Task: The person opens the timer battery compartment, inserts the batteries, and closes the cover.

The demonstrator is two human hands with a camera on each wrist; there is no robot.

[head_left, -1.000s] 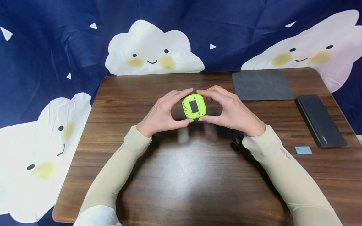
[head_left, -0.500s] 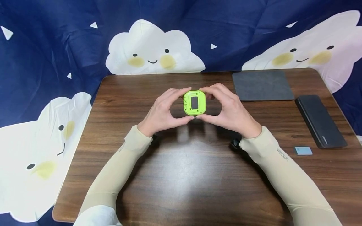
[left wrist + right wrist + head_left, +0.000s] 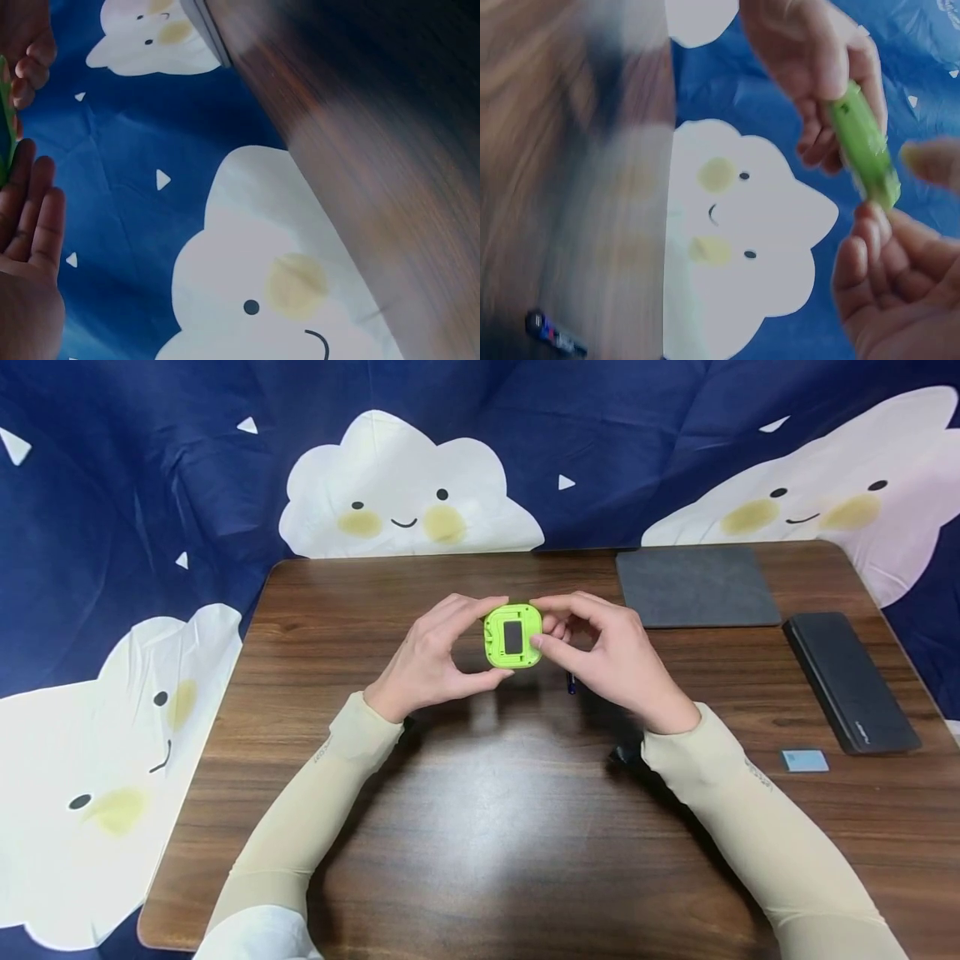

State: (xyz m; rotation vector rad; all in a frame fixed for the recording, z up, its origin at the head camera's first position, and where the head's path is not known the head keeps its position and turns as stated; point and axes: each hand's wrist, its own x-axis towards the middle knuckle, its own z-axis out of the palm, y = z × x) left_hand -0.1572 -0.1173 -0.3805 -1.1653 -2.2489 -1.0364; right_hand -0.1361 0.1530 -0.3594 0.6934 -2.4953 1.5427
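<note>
A small lime-green, rounded-square plastic case with a dark rectangular panel is held up over the table in the head view. My left hand pinches its left side, index finger at the top edge and thumb underneath. At the right side is my right hand, index fingertip on the upper corner and thumb over the face. Seen from the right wrist, the case is edge-on. There the right hand touches its near end with the fingertips, and the thumb stands close to the face. Only a green sliver of it shows in the left wrist view.
On the wooden table, a dark pen lies just below the right hand. To the right are a grey mat, a black oblong case and a small light-blue block. A blue cloud-print cloth hangs behind.
The green case first tilted upright and rose slightly, then shifted a little left. My right thumb has moved from its bottom edge onto its right face. The left hand keeps its grip.
</note>
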